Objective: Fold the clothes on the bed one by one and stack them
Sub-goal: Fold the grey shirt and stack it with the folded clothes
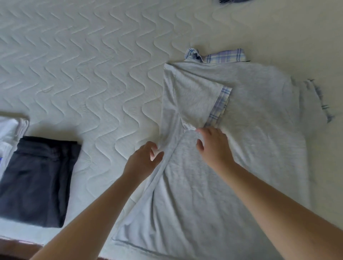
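Note:
A light grey T-shirt point(250, 141) with a blue plaid collar and plaid sleeve cuffs lies spread face down on the white quilted mattress point(83, 65). Its left sleeve is folded in over the back. My left hand point(146, 159) pinches the shirt's left side edge between thumb and fingers. My right hand point(213, 144) rests on the shirt's middle just below the folded sleeve, fingers bent on the cloth. A folded dark garment point(37, 180) lies at the left on the mattress, next to a white folded garment point(9, 133) at the frame's left edge.
A bit of dark cloth point(232, 1) shows at the top edge of the frame. The bed's near edge runs along the bottom left, with a dark brown floor or frame point(16, 248) below it.

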The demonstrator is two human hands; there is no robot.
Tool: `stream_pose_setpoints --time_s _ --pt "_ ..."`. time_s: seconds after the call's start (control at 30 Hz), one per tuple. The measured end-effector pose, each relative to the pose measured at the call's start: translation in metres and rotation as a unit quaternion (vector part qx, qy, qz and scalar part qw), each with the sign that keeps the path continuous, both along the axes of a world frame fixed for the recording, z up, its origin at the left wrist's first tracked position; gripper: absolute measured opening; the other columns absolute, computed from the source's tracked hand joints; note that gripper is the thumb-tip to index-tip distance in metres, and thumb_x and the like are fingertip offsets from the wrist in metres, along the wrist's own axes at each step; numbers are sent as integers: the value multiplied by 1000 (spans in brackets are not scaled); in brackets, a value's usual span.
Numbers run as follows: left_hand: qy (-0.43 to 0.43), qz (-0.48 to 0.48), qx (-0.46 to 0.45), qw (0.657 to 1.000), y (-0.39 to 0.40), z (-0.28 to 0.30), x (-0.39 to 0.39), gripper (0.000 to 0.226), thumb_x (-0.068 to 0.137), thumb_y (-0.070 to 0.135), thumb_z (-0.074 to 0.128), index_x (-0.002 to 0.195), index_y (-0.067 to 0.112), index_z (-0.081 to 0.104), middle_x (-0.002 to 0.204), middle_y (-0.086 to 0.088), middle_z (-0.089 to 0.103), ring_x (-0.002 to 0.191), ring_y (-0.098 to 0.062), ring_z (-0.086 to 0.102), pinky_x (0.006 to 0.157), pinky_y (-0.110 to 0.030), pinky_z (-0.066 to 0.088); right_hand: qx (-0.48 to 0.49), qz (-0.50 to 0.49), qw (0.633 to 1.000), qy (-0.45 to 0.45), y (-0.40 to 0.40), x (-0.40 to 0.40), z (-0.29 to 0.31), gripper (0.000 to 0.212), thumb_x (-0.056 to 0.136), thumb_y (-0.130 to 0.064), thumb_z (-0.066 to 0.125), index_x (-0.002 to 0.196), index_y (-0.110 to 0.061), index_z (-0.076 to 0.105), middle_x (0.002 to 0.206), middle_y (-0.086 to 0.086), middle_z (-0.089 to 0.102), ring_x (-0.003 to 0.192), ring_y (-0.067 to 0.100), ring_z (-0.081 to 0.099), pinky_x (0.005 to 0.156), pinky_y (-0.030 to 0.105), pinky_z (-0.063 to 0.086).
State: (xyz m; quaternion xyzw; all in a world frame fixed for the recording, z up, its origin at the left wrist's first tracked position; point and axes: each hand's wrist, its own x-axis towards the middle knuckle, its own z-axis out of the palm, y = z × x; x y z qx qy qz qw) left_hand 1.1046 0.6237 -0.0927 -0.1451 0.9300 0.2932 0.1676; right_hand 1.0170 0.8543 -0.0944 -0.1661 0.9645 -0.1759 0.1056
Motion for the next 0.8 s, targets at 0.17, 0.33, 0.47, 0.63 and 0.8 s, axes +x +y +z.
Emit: stream_pose_setpoints --time_s 0.17,0.33,0.47,0.63,0.8 --pt "-125 0 -31 992 6 14 73 49 84 51 68 115 23 42 96 9 57 89 -18 61 82 -38 51 -213 -133 943 -218 -38 47 11 38 95 -17 56 132 -10 50 114 2 60 103 16 57 86 25 43" --pt "-142 4 -104 984 9 10 125 35 88 38 61 112 21 42 92 6 58 89 -21 64 75 -33 49 -351 -290 788 -414 -73 74 8 30 93 -19 56 123 -17 52 98 -2 61 87 13 59 75 29 49" --pt "-160 -1 -62 985 13 7 140 17 91 32 54 104 21 50 89 1 65 82 -23 65 70 -32 51 -379 -299 753 -448 -88 87 0 16 95 -14 51 104 -8 62 86 8 59 77 20 56 74 33 49" --pt "-122 -2 29 992 28 22 157 15 93 30 52 104 22 48 88 -1 67 78 -26 64 67 -34 52 -356 -306 744 -475 -89 116 -1 15 98 -24 53 101 -13 61 115 22 64 106 32 65 94 43 54" --pt "-84 -35 95 991 51 31 163 25 94 30 55 118 21 51 88 1 69 81 -22 65 69 -31 51 -288 -310 760 -493 -74 133 2 35 88 -39 67 110 -12 63 103 10 70 94 27 69 89 44 56"
